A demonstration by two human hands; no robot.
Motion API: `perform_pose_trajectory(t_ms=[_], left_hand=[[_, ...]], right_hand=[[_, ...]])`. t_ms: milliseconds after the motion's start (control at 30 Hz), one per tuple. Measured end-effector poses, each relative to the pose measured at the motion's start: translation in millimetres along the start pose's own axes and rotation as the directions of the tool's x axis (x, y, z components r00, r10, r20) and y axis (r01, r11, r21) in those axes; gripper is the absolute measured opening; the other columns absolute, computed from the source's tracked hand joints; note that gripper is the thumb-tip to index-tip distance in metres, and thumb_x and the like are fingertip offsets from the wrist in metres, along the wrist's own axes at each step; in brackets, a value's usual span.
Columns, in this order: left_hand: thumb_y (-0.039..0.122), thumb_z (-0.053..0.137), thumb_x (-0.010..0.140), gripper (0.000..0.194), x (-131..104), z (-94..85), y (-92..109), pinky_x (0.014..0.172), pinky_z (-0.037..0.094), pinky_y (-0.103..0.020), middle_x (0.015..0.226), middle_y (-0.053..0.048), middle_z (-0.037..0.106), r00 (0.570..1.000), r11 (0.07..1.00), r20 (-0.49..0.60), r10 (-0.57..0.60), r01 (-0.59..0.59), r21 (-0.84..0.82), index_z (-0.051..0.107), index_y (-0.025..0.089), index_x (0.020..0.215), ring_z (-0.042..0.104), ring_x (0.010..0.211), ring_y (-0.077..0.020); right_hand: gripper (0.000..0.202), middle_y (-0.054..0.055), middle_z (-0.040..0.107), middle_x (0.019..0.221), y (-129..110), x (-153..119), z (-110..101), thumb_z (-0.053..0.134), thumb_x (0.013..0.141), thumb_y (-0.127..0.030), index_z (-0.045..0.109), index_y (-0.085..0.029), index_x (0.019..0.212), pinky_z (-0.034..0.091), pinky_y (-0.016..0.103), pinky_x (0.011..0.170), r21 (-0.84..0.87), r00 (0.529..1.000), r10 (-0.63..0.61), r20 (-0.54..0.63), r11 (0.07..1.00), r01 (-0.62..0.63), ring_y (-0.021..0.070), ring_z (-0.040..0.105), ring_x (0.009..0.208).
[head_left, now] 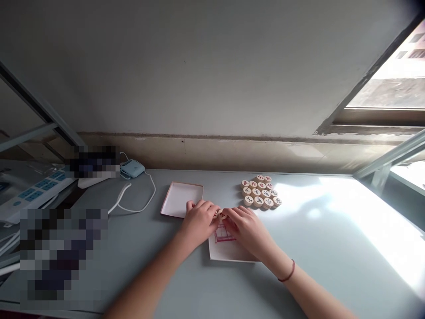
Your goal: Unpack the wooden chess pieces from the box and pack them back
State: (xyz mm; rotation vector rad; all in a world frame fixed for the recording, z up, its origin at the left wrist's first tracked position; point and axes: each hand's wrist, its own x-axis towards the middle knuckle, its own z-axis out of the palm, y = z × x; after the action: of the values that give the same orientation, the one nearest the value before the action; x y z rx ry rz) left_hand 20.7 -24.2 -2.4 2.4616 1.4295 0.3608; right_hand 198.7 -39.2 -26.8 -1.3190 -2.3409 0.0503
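Both hands meet over the far edge of a white box (221, 252) with red grid lines on its inside. My left hand (199, 221) has its fingers closed round a round wooden piece (215, 215) at the box's far left corner. Right beside it, my right hand (244, 226) pinches another wooden piece (222, 214) marked with a dark character. The fingers partly cover both pieces. Behind my right hand, several round wooden pieces (261, 193) with red or black characters stand in close rows on the grey table.
An open pinkish-white box lid (184, 195) lies left of the box. Farther left are a light blue device (133, 167), a white cable (146, 208) and a white power strip (36, 192). A wall (212, 79) rises behind the table (299, 257).
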Motion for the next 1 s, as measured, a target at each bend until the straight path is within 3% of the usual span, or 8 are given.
perform_pose_trajectory(t_ms=[400,633,800,900,1000], left_hand=[[0.028,0.052,0.092,0.013,-1.7,4.9,-2.1,0.081,0.032,-0.038,0.099,-0.001,0.068,1.000,1.000,-0.021,-0.008,0.008,-0.002,0.061,0.024,0.101,0.058,0.096,-0.0200],[0.029,0.054,0.090,0.021,-0.5,2.5,2.7,0.085,0.033,-0.039,0.107,-0.002,0.067,1.000,1.000,-0.004,-0.029,0.029,-0.001,0.059,0.026,0.110,0.058,0.101,-0.0218],[0.031,0.059,0.086,0.031,1.6,8.3,8.3,0.086,0.033,-0.039,0.111,-0.001,0.066,1.000,0.999,0.004,-0.029,0.029,-0.038,0.057,0.029,0.117,0.057,0.104,-0.0226],[0.028,0.059,0.085,0.026,3.3,13.3,9.4,0.085,0.032,-0.038,0.108,0.000,0.068,0.999,0.999,-0.009,-0.047,0.047,-0.028,0.059,0.029,0.112,0.058,0.103,-0.0223],[0.023,0.056,0.087,0.023,5.3,16.3,8.3,0.084,0.031,-0.038,0.107,0.001,0.069,0.997,0.998,-0.043,-0.058,0.057,-0.013,0.061,0.029,0.108,0.059,0.101,-0.0208]], right_hand=[[0.013,0.006,0.066,0.077,4.2,-3.5,3.2,0.046,0.095,-0.022,0.059,-0.019,0.097,0.042,0.032,0.065,0.046,1.000,0.005,0.017,0.999,-0.006,0.0204,0.056,0.069],[0.015,0.006,0.066,0.079,3.4,-2.6,-6.0,0.050,0.093,-0.028,0.060,-0.020,0.101,0.044,0.033,0.066,0.097,0.999,0.049,0.007,0.994,-0.050,0.0205,0.057,0.069],[0.015,0.005,0.068,0.080,7.3,2.0,-17.5,0.050,0.092,-0.030,0.061,-0.021,0.097,0.045,0.031,0.067,0.199,0.991,0.083,-0.101,0.978,-0.062,0.0191,0.059,0.072],[0.013,0.004,0.067,0.078,23.5,6.0,-28.6,0.050,0.089,-0.027,0.062,-0.021,0.090,0.046,0.029,0.065,0.258,0.960,0.170,-0.221,0.960,-0.111,0.0171,0.059,0.069],[0.014,0.003,0.067,0.076,53.2,8.4,-40.9,0.051,0.086,-0.031,0.062,-0.021,0.083,0.045,0.027,0.059,0.331,0.877,0.367,-0.311,0.907,-0.262,0.0151,0.058,0.063]])
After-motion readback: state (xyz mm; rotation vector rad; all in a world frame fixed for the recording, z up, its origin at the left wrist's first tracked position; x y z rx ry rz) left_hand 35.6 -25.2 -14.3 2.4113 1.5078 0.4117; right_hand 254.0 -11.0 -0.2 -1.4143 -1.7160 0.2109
